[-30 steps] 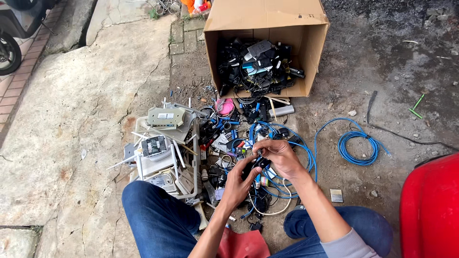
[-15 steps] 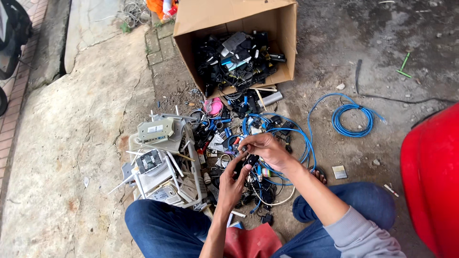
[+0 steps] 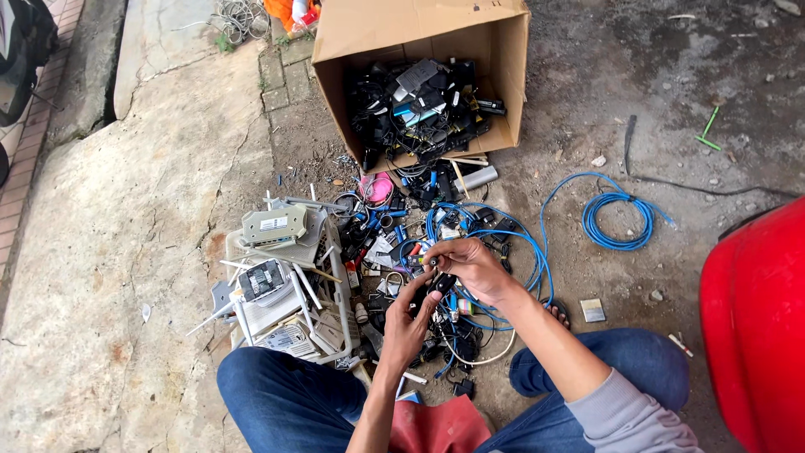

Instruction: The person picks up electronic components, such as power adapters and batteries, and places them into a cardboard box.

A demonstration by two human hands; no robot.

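My left hand (image 3: 408, 323) and my right hand (image 3: 468, 264) meet over a heap of cables and small electronic parts (image 3: 419, 243) on the ground. Together they pinch a small black part with a cable (image 3: 442, 283), the right hand from above, the left from below. My knees in blue jeans (image 3: 285, 394) frame the heap on both sides. A red cloth (image 3: 440, 424) lies between my legs.
A cardboard box (image 3: 419, 33) on its side spills black adapters and cables at the top. Old white routers with antennas (image 3: 277, 285) are stacked at the left. A coiled blue cable (image 3: 616, 218) lies at the right, and a large red object (image 3: 755, 327) fills the right edge.
The view has shifted slightly. Both hands stay over the heap and keep working the small black part between their fingers.
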